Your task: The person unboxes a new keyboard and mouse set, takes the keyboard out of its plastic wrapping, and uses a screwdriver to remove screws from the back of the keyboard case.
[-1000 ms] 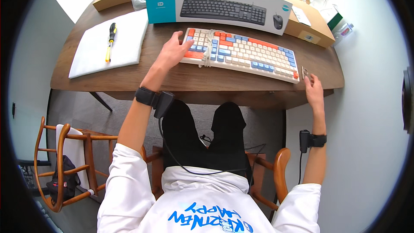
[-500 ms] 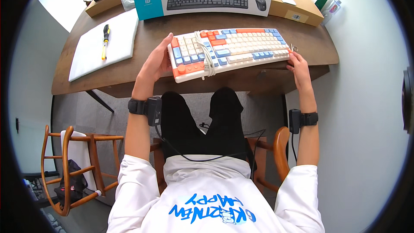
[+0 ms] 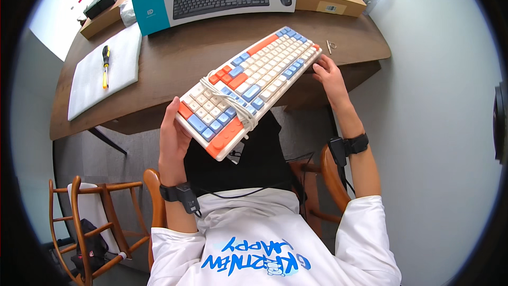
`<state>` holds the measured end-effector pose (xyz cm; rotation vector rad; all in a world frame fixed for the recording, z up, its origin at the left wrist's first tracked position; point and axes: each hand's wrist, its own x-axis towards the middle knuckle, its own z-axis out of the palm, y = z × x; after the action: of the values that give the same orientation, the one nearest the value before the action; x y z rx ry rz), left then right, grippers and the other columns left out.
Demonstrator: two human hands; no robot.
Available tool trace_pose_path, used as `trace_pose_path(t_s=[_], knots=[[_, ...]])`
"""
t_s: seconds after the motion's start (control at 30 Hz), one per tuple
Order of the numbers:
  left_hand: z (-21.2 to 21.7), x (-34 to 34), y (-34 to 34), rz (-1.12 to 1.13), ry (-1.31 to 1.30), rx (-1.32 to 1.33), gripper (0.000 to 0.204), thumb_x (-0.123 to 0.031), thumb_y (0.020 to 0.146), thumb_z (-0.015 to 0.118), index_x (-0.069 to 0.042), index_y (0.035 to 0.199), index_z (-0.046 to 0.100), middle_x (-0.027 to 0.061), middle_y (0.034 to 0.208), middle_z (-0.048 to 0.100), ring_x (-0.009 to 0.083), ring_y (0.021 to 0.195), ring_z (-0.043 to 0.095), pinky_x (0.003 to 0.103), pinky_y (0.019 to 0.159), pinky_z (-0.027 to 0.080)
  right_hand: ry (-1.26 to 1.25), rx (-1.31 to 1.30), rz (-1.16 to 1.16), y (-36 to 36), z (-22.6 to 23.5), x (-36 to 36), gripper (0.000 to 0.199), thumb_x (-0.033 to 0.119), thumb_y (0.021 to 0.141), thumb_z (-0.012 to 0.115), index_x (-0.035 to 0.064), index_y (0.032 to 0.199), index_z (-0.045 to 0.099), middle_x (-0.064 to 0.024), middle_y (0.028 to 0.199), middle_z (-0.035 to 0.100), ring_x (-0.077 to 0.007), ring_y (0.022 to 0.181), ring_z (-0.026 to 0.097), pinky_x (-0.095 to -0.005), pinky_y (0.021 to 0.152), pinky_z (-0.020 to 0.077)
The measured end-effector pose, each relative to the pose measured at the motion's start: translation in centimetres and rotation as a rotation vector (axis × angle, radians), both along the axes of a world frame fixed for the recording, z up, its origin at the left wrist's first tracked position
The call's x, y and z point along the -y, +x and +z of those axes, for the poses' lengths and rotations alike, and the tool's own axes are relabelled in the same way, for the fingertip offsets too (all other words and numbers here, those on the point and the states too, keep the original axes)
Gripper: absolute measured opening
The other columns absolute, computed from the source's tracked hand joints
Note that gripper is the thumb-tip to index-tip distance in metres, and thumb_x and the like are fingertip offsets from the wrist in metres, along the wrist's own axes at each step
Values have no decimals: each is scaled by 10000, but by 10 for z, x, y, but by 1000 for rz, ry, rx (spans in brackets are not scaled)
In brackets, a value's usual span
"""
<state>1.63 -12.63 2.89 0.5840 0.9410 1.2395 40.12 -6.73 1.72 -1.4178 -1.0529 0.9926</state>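
Observation:
A white keyboard (image 3: 280, 55) with cream, blue and orange keys is held up slantwise over the table's front edge. Its near left end hangs over my lap, and its far right end reaches over the tabletop. A bundled white cable (image 3: 233, 105) lies across the keys beside the number pad. My left hand (image 3: 173, 140) grips the near left end, thumb along the edge and other fingers mostly hidden beneath. At the opposite end, my right hand (image 3: 330, 77) is closed on the corner, its fingertips partly hidden under the edge.
On the brown table (image 3: 174, 47), a screwdriver (image 3: 106, 55) lies on a white foam sheet (image 3: 124, 55) at left. A keyboard-and-mouse box (image 3: 227, 8) stands at the back, beside a cardboard box (image 3: 333, 0). A small metal object (image 3: 330, 46) lies near my right hand. A wooden chair (image 3: 107, 206) stands lower left.
The keyboard has swung anticlockwise, its left end coming down toward my lap with my left hand. Its right end now points farther away. The whole view has shifted slightly.

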Motion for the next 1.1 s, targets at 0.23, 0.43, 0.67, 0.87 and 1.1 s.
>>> trace_pose_path(t_s=[0.23, 0.43, 0.67, 0.87, 1.1], knots=[[-10, 41, 11, 9, 136, 26, 488, -371, 1014, 517, 53, 1247, 583, 134, 1155, 692, 168, 1007, 696, 289, 861, 563, -125, -84, 334, -70, 7, 51, 629, 316, 1043, 502, 1, 1524, 246, -156, 1262, 579, -223, 1118, 602, -369, 906, 520], [-43, 62, 6, -20, 114, 128, 504, -356, 1020, 494, 53, 1313, 521, 169, 1214, 664, 201, 1075, 683, 323, 923, 557, -199, -298, 655, -103, -12, 103, 605, 296, 1049, 486, 12, 1526, 247, -159, 1353, 519, -233, 1202, 567, -369, 955, 514], [-36, 46, -8, -206, 87, 219, 552, -293, 968, 525, 55, 1385, 424, 207, 1312, 592, 207, 1140, 648, 332, 966, 535, -208, -574, 709, -122, -7, 104, 685, 45, 955, 610, -19, 1507, 210, -230, 1345, 549, -255, 1261, 562, -419, 1031, 498], [-34, -1, -32, -456, 91, 152, 716, -219, 871, 617, 55, 1448, 293, 225, 1335, 546, 222, 1215, 604, 328, 979, 522, -194, -582, 579, -137, -9, 91, 690, 9, 917, 587, -34, 1514, 245, -195, 1376, 545, -247, 1272, 562, -395, 1070, 472], [-23, -55, -50, -700, 54, -18, 916, -238, 759, 806, 31, 1447, 264, 199, 1379, 506, 238, 1292, 527, 354, 1111, 375, -191, -734, 436, -150, -10, 73, 731, 26, 878, 568, -11, 1543, 266, -173, 1394, 535, -228, 1267, 548, -378, 1072, 446]])
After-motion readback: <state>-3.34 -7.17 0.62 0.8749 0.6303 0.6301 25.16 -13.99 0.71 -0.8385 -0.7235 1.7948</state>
